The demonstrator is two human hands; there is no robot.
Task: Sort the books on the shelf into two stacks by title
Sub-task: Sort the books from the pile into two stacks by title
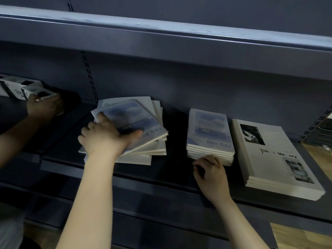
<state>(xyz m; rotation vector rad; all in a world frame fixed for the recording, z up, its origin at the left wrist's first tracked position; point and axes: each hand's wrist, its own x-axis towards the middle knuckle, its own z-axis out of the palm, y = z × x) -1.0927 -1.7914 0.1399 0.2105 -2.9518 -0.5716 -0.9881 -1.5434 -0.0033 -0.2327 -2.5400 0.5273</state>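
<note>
Dark matte metal shelf (161,178). Mid-shelf: fanned pile (154,141) of thin paperbacks with pale blue "fine Day" covers. Left hand (104,137) clamps top book (136,115), thumb across cover, fingers over left edge. Right of it: squared stack (210,133), same title. Right hand (212,175) at its front edge, fingers curled, grip unclear. Shelf's right end: larger white "Time & Memory" stack (273,159).

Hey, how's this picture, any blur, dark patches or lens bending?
Head view: dim bluish light, deep shadow on the shelf; the upper shelf edge bows from the wide lens; the fanned pile the left hand grips is motion-blurred, the Time & Memory stack sharper.
</note>
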